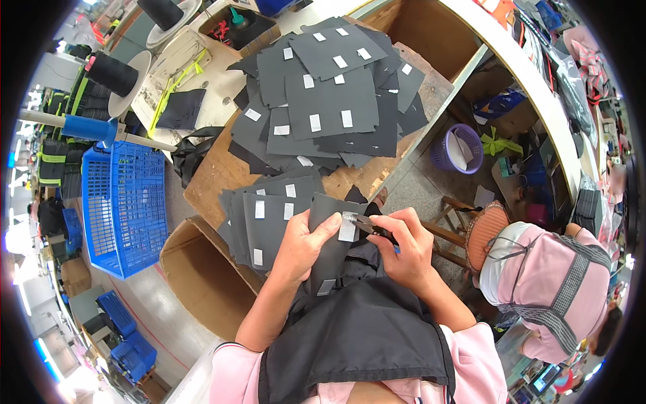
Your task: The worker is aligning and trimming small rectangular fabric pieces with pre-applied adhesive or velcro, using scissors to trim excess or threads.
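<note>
My left hand [299,252] grips a dark grey fabric panel [330,254], thumb on top near its upper edge. A white rectangular patch [348,229] is on the panel, and a second patch shows near its lower end. In my right hand [409,248] are small dark thread snips [369,227], whose tips meet the white patch's right edge; whether the blades are closed is too small to tell. Left of my left hand lies a stack of similar grey panels [269,225] with white patches. Farther off, a large loose heap of panels [330,97] covers the wooden tabletop [212,178].
An open cardboard box [192,252] stands below the table's left edge, beside a blue plastic basket [124,209]. Black thread cones [111,74] are at the far left. To the right are a purple bin [439,158], a cushioned stool [486,229] and a co-worker in pink [558,276].
</note>
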{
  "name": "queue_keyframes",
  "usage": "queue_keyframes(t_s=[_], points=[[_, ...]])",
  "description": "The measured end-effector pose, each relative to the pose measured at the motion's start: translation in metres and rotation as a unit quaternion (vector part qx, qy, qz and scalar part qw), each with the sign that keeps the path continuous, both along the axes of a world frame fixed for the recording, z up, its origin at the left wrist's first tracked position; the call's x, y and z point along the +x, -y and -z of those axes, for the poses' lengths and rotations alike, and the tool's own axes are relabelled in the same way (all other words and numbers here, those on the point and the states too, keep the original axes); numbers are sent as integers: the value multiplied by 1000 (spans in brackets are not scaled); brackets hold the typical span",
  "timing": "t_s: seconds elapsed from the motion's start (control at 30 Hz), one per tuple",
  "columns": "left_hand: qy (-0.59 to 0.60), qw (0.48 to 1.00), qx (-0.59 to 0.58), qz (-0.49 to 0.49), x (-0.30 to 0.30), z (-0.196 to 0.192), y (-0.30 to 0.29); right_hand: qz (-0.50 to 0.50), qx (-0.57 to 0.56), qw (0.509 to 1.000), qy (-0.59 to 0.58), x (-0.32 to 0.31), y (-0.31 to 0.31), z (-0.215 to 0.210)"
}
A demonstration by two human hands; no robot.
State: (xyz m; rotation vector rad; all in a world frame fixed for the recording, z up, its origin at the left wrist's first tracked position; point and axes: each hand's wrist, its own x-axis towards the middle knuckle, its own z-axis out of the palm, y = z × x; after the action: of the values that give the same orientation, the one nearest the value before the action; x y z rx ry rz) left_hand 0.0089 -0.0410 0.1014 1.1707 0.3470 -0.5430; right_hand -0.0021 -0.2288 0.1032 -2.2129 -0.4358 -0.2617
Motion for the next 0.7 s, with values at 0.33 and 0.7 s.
queue_keyframes(t_s=[0.33, 0.7], points=[[-9, 1000, -9, -12, -2, 0, 0, 24, -10, 998, 52, -1, -5, 4], [-2, 1000, 11, -18, -1, -4, 0, 37, 6, 999, 32, -2, -3, 3]])
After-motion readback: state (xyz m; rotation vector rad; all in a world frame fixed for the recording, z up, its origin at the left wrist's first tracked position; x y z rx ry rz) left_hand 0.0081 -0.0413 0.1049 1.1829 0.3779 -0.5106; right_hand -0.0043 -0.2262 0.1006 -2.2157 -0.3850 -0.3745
